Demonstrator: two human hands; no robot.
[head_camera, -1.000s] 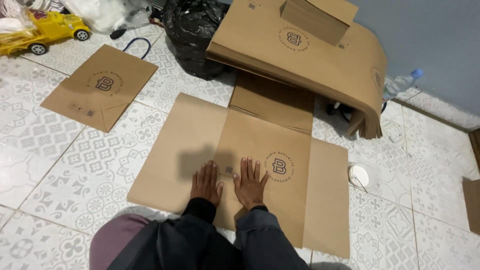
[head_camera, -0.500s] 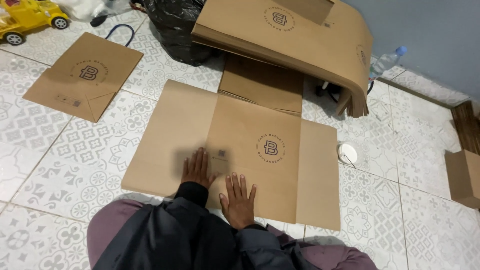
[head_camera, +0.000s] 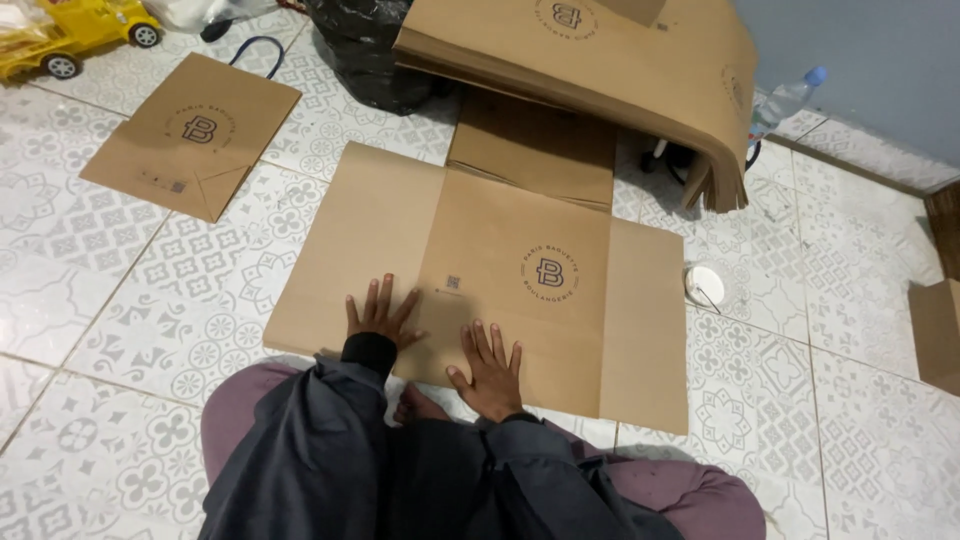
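A flat brown paper sheet with fold creases and a round dark logo lies spread on the tiled floor in front of me. My left hand rests palm down on its near edge, fingers spread. My right hand presses flat on the same sheet a little nearer to me, fingers also apart. Neither hand holds anything. Dark sleeves cover both arms.
A finished brown paper bag with a dark handle lies at the left. A thick stack of brown sheets drapes over something at the back. A black plastic bag, a yellow toy car, a water bottle and a small white lid lie around.
My hands have slid along the sheet's near edge: the left moved outward to the left, the right drew back toward me. The view shifted slightly.
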